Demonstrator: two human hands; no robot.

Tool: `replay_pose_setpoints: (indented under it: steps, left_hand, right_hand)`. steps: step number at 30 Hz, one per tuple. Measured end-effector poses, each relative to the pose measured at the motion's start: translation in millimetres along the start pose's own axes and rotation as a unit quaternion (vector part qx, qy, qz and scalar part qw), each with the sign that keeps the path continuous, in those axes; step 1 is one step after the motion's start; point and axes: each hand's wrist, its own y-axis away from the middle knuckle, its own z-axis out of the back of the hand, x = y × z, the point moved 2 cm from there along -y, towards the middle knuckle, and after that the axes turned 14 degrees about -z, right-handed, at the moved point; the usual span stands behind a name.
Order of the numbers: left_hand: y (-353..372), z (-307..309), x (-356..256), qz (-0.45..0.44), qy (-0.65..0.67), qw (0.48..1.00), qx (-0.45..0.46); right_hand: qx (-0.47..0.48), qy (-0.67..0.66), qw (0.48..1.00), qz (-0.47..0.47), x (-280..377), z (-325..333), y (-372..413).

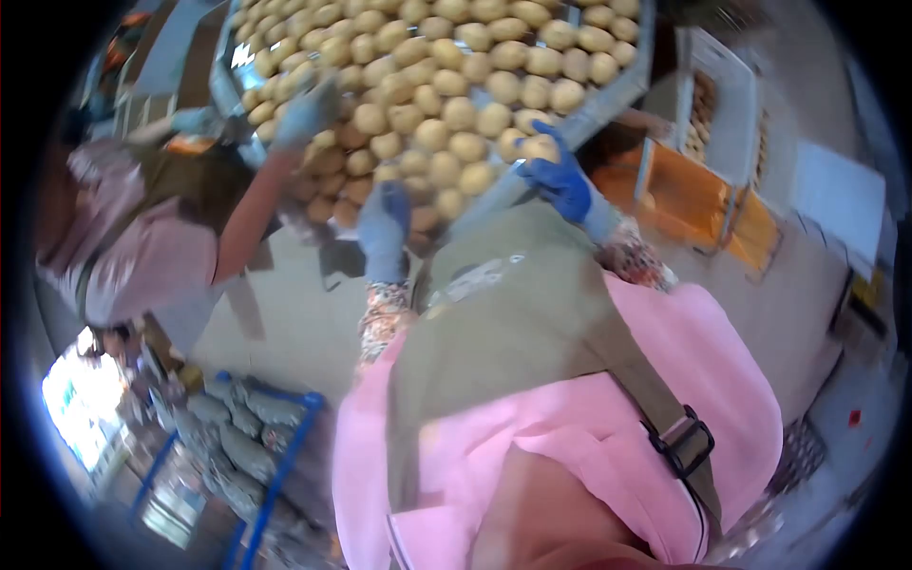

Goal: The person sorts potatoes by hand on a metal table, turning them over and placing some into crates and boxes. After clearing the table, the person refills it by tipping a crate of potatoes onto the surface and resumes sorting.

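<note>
Round yellow-brown potatoes cover a metal-sided sorting table in front of me. My right hand, in a blue-and-grey glove, grips one potato between thumb and fingers at the table's near right edge. At the near edge further left, my left hand wears a similar glove and reaches in among the potatoes. Its fingers are blurred, and I cannot tell whether they hold one.
A co-worker at my left has a gloved hand over the same potatoes. Orange crates and a white crate with more produce stand at right. Behind on the left, a blue-framed cart carries grey-green sacks.
</note>
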Motion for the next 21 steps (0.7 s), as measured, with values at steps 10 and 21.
replay_pose_setpoints:
  steps: [10, 21]
  left_hand:
    - [-35.6, -111.5, 10.5, -0.179, -0.159, 0.971, 0.022]
    - [79.0, -48.7, 51.8, -0.060, -0.249, 0.963, 0.079]
  right_hand:
    - [-0.061, 0.160, 0.963, 0.209, -9.5, -3.1, 7.5]
    - [-0.556, 0.451, 0.692, 0.089, -32.2, 250.4, 125.8]
